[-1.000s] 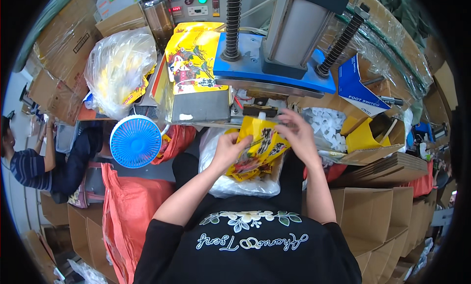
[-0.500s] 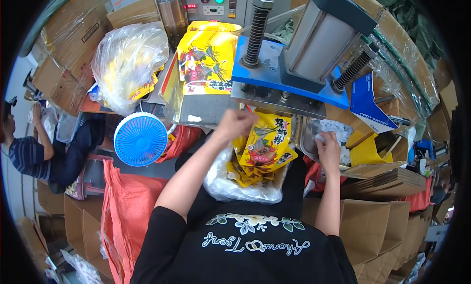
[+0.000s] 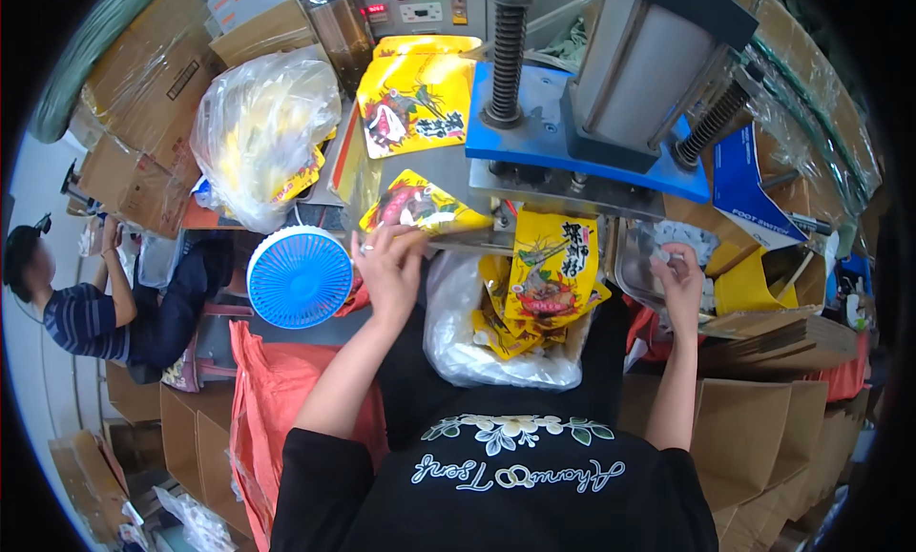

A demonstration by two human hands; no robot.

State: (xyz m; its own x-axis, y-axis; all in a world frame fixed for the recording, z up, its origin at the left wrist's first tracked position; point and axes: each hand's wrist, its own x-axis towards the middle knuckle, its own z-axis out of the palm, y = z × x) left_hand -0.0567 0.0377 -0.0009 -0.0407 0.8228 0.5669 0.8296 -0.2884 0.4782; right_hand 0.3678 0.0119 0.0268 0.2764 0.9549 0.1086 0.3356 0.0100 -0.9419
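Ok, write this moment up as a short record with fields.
Left hand: left hand at the near edge of a loose yellow pouch; firmness of grip unclear
Right hand: right hand at the clear tub of small white parts; whether it holds one is unclear
Lap: plastic-lined box containing yellow printed pouches
Machine: blue-plated press, beyond the box
Left side: blue fan; co-worker farther out

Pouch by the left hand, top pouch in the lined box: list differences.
Left pouch lies askew, partly behind the left hand; top pouch sits nearly straight, untouched. Left pouch rests on a grey worktop; top pouch on other pouches. Both are yellow and printed.
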